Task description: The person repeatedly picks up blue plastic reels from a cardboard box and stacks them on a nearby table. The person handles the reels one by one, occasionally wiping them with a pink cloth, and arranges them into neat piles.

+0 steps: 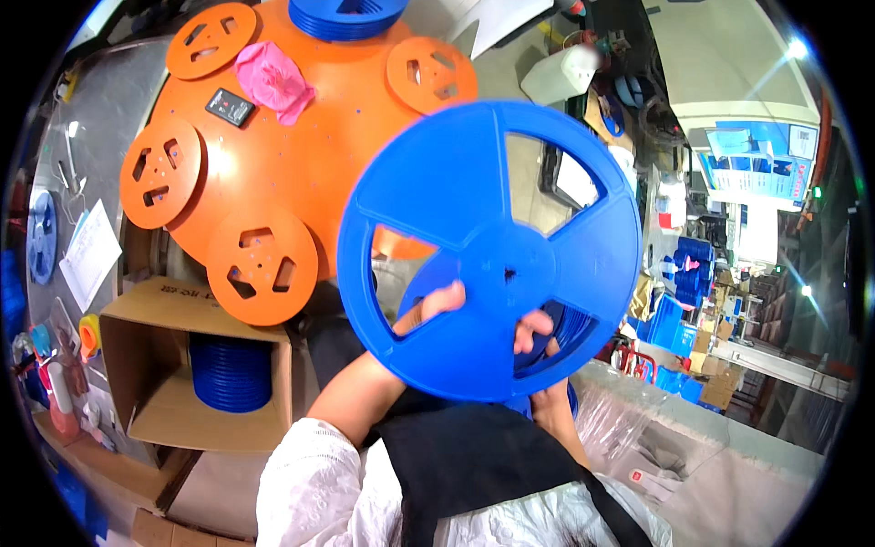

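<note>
A large blue plastic reel (pixel 419 173) with cut-out windows is held up in front of my body, its flat face toward me. My left hand (pixel 436 305) reaches through its lower-left window, with the thumb over the face. At the lower-right window, my right hand (pixel 534 330) grips the reel, fingertips curled onto the face from the opening. Parts of more blue reels (pixel 571 330) show through the windows behind; whether my hands also touch these is hidden.
Ahead stands a round orange table (pixel 319 164) bearing several smaller orange discs (pixel 262 267), a blue reel stack (pixel 348 20), a pink cloth (pixel 271 77) and a black device (pixel 230 108). An open cardboard box (pixel 173 406) at left holds stacked blue reels (pixel 231 372).
</note>
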Motion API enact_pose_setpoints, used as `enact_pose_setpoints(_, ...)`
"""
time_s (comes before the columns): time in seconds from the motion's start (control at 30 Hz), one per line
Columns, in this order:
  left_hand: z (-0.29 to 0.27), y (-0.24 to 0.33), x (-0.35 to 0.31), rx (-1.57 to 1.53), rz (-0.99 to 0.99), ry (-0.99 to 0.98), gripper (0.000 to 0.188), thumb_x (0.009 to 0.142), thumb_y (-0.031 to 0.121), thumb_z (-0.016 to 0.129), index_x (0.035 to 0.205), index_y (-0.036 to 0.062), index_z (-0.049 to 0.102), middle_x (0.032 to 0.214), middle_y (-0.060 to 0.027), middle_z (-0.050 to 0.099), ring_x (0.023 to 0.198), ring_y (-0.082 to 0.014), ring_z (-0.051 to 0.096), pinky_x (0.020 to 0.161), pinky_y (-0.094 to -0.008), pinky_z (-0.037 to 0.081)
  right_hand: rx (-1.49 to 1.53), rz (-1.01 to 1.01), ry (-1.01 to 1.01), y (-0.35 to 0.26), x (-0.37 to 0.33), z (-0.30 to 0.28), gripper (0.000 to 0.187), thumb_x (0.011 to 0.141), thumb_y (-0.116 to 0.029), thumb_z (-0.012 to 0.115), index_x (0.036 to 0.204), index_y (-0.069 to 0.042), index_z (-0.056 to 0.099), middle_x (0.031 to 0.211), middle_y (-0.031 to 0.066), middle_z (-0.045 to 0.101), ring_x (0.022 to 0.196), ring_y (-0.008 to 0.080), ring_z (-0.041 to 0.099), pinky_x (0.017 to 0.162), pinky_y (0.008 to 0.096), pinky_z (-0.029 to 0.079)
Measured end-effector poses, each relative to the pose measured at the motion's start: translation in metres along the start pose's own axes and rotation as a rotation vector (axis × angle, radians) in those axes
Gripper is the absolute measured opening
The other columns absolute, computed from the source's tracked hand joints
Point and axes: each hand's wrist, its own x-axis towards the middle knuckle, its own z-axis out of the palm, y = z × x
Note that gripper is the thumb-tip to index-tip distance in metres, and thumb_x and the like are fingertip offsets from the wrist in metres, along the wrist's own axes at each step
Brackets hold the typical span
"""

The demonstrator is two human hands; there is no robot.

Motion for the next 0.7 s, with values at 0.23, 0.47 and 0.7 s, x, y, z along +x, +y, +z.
enact_pose_setpoints(0.23, 0.004, 0.022, 0.015, -0.295, 0.119, 0.056, 0.094, 0.080, 0.072, 0.046, 0.146, 0.0093, 0.023, 0.133, -0.0293, 0.045, 0.105, -0.0331, 0.059, 0.088, -0.0434, 0.052, -0.041, 0.059, 0.199, -0.002, -0.012, -0.020, 0.038, 0.088, -0.021, 0.062, 0.120, -0.003, 0.053, 0.105, 0.0132, 0.064, 0.098, 0.0280, 0.062, 0.090, 0.0400, 0.049)
enact_pose_setpoints(0.47, 0.003, 0.020, 0.006, -0.294, 0.170, 0.002, 0.085, 0.088, 0.067, 0.039, 0.147, 0.0080, 0.022, 0.137, -0.0288, 0.041, 0.110, -0.0351, 0.057, 0.091, -0.0439, 0.051, -0.067, 0.087, 0.228, -0.006, -0.014, -0.024, 0.039, 0.088, -0.022, 0.058, 0.123, -0.004, 0.051, 0.110, 0.0116, 0.062, 0.103, 0.0231, 0.059, 0.092, 0.0386, 0.047)
enact_pose_setpoints(0.7, 0.012, 0.073, -0.085, -0.031, 0.474, 0.299, 0.083, 0.085, 0.068, 0.045, 0.141, 0.0073, 0.034, 0.129, -0.0243, 0.051, 0.100, -0.0297, 0.059, 0.084, -0.0407, 0.050, 0.097, -0.006, 0.011, -0.026, -0.020, -0.032, 0.046, 0.081, -0.017, 0.064, 0.121, -0.002, 0.049, 0.098, 0.0134, 0.064, 0.092, 0.0289, 0.065, 0.089, 0.0464, 0.051)
